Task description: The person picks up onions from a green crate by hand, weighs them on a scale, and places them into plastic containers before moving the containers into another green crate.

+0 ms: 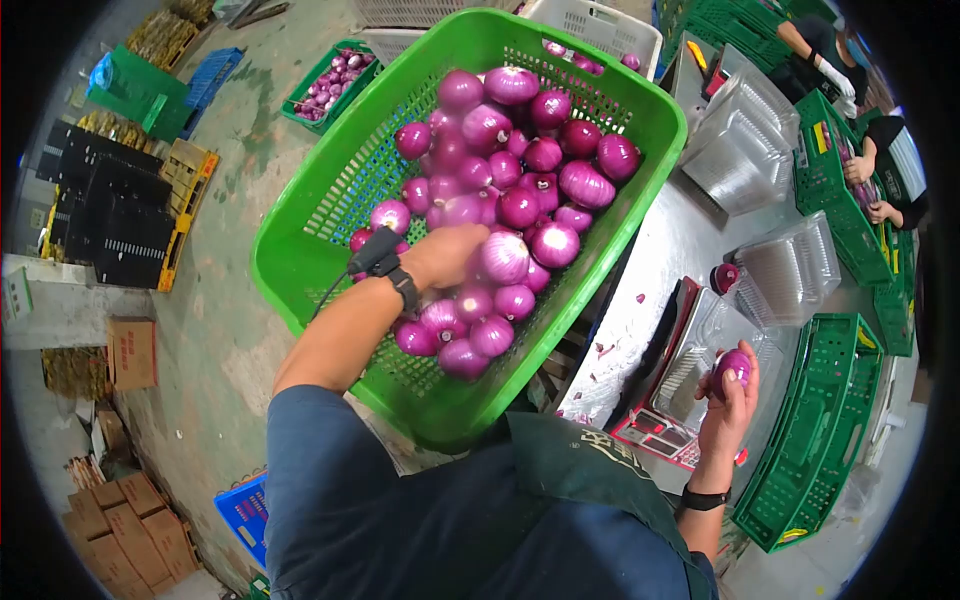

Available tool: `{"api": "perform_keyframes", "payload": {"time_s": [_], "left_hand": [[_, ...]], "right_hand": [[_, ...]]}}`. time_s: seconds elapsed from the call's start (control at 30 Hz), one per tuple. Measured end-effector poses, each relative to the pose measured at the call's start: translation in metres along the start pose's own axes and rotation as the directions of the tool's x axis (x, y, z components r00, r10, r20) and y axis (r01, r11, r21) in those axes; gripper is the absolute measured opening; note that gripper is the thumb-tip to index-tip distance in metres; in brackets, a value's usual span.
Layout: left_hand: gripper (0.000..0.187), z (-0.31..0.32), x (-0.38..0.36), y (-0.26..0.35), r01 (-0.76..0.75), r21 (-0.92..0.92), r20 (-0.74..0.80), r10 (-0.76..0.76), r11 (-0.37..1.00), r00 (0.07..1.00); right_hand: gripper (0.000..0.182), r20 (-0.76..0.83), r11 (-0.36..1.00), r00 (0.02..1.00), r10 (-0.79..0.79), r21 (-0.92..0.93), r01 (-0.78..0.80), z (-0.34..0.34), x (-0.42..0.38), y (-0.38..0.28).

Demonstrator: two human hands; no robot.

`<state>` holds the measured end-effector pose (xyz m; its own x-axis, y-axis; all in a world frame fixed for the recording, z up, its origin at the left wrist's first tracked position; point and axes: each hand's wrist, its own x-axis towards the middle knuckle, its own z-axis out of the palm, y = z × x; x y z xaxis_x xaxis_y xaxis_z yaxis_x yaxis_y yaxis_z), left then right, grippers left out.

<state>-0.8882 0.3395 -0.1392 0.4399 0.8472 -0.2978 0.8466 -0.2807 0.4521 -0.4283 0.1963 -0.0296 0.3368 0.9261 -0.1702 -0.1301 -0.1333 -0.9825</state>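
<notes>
A large green basket (285, 270) holds several purple onions (585, 185). My left hand (450, 257) reaches down into it among the onions, beside a pale-topped onion (505, 257); its fingers are hidden or blurred. At the right, my right hand (733, 390) is wrapped round a single onion (735, 367), above the edge of a clear plastic tray (715, 330). That tray rests on a red scale (655, 440) on the metal table (625, 320). Another onion (725, 278) lies just behind the tray.
Clear trays are stacked (740, 140) at the back right. A green crate (815, 430) stands right of the scale. Behind it, a co-worker's hands (868, 185) are at another crate (840, 215). A smaller onion crate (330, 85) sits on the floor.
</notes>
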Motion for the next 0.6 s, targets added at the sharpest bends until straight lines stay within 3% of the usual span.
{"api": "perform_keyframes", "payload": {"time_s": [0.1,0.13,0.17,0.23,0.33,0.43,0.47,0.6], "left_hand": [[0.074,-0.035,-0.014,-0.008,-0.011,-0.153,0.100,0.026,0.988,0.995],[0.074,-0.053,-0.015,-0.008,0.066,-0.235,0.174,-0.024,0.970,0.984],[0.068,-0.074,-0.015,-0.007,0.380,-0.486,0.379,-0.202,0.787,0.903],[0.055,-0.075,-0.017,-0.040,0.355,-0.855,0.319,-0.158,0.378,0.935],[0.040,-0.083,-0.006,-0.060,0.183,-0.981,0.156,-0.296,0.066,0.942],[0.050,-0.087,0.022,-0.059,0.160,-0.966,-0.044,-0.737,0.204,0.675],[0.076,-0.081,0.030,-0.071,0.100,-0.962,-0.134,-0.763,0.253,0.633],[0.097,-0.077,0.061,-0.106,0.286,-0.923,-0.118,-0.898,0.257,0.425]], "right_hand": [[0.059,-0.027,1.000,1.000,-0.011,0.015,0.011,-0.013,-0.002,-0.003],[0.059,-0.040,1.000,0.999,-0.011,0.025,0.012,-0.017,-0.002,-0.004],[0.059,-0.052,0.999,0.999,-0.014,0.034,0.016,-0.020,-0.002,-0.004],[0.060,-0.072,0.999,0.997,-0.007,0.046,0.011,-0.024,-0.001,-0.006],[0.060,-0.077,0.999,0.997,-0.011,0.047,0.015,-0.029,0.001,-0.004],[0.060,-0.083,0.999,0.996,-0.021,0.047,0.025,-0.028,0.001,-0.007],[0.060,-0.094,0.999,0.995,-0.026,0.044,0.030,-0.029,0.002,-0.008],[0.060,-0.135,0.999,0.991,-0.019,0.029,0.023,-0.037,0.003,-0.009]]}}
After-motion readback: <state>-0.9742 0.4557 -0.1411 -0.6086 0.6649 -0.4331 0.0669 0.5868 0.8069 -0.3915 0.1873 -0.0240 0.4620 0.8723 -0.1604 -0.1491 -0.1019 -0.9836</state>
